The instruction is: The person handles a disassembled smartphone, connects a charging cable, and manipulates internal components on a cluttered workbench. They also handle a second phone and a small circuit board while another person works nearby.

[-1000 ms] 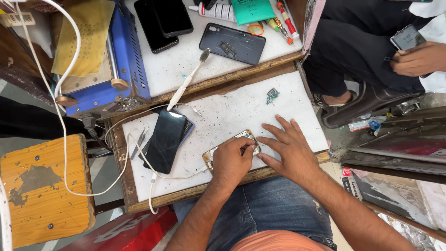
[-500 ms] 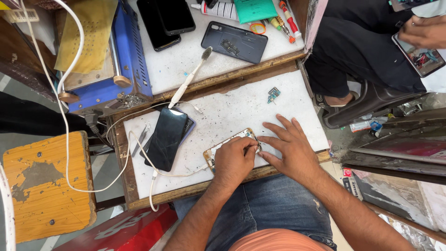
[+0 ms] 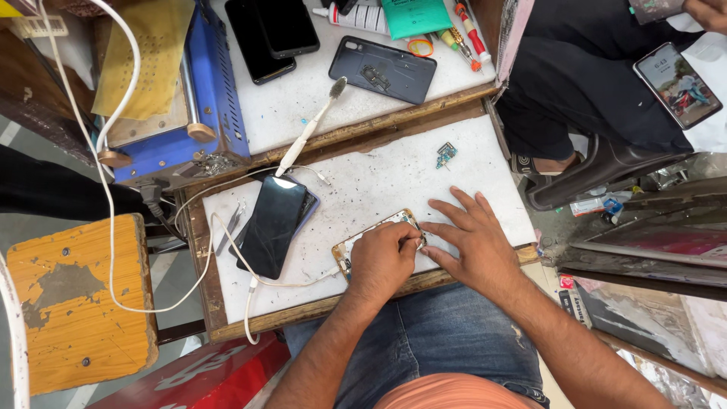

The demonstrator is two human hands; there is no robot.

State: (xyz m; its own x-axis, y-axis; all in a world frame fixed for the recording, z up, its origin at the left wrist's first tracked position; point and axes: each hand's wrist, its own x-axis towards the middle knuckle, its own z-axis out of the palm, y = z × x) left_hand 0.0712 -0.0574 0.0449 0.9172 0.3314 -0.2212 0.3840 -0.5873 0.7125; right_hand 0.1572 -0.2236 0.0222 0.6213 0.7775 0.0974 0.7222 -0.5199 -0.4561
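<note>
Sitting at a white, scratched table (image 3: 363, 189) with a wooden frame, a person in blue jeans bends both arms in over the near edge. Both forearms come up from the bottom of the view and meet over one small thing.

That thing is an opened phone body with a pale gold rim (image 3: 356, 246), lying flat near the front edge of the table. Most of it is hidden under the hands.

The right hand (image 3: 469, 238) lies flat, palm down, with its fingers spread wide. Its fingertips press on the right end of the phone body and on the table beside it.

The left hand (image 3: 382, 261) is curled into a loose fist on top of the phone body. Its fingertips pinch together at the top right corner, close to the right hand's fingers. Whether something tiny is held there cannot be told.

Left of the hands, well apart, a black phone with a shiny dark screen (image 3: 271, 223) lies tilted, with a white cable (image 3: 227, 284) looping around it.

Further up, a white toothbrush (image 3: 309, 130) leans across the wooden edge.

A tiny blue-green part (image 3: 445, 154) lies alone on the table above the right hand.
</note>
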